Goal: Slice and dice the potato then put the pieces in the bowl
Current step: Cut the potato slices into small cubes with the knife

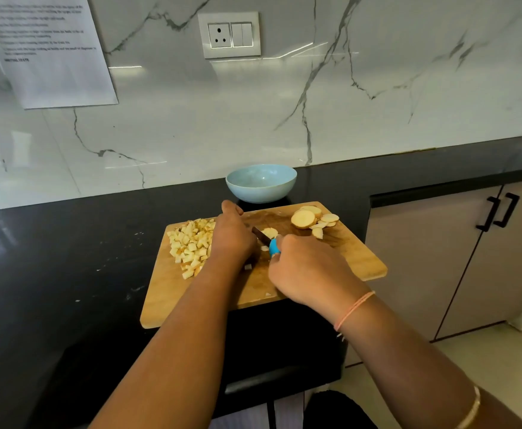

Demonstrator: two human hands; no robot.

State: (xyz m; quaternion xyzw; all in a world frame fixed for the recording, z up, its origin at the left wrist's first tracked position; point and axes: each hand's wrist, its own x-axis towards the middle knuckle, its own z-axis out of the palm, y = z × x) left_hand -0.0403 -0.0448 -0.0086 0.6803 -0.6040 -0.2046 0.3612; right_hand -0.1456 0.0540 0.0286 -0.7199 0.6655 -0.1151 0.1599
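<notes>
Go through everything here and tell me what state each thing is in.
Bowl: upright, empty.
Diced potato: piled on the left of the cutting board.
Potato slices: undiced, at its far right corner.
Knife: gripped by right hand, blade against a lone slice.
Left hand: beside the blade, fingers hidden.
Cabinet doors: closed.

- The cutting board (340,258) is covered on its left by diced potato (190,243) and at its far right corner by slices (312,219).
- Its middle is blocked by the left hand (232,236), the right hand (309,270) and the knife (273,247).
- Bare counter (67,258) is left open to the board's left.
- The bowl (261,184) is set just behind the board.
</notes>
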